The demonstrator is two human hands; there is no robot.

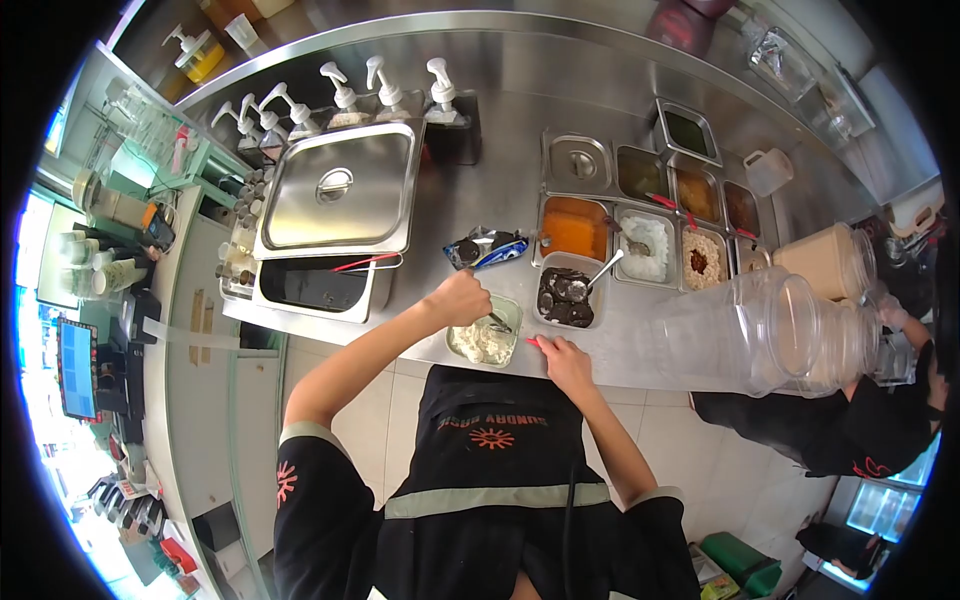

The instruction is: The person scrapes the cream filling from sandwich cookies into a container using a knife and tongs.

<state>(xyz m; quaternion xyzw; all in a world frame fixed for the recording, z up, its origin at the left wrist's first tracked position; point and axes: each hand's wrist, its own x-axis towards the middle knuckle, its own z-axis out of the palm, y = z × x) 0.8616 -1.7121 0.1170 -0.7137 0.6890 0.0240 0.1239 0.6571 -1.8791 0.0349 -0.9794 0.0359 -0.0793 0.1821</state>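
Observation:
My left hand is closed at the upper left edge of a pale green container of white, creamy food. A dark utensil tip shows beside its fingers, over the food. To the right, my right hand is closed on a red handle near the counter's front edge. Just above it stands a clear container of dark cookies with a white spoon in it. An opened blue cookie packet lies above the green container.
Metal trays with orange sauce, white food and others stand behind right. Large clear jars stand at right. A lidded steel pan and pump bottles are at left. A co-worker is at far right.

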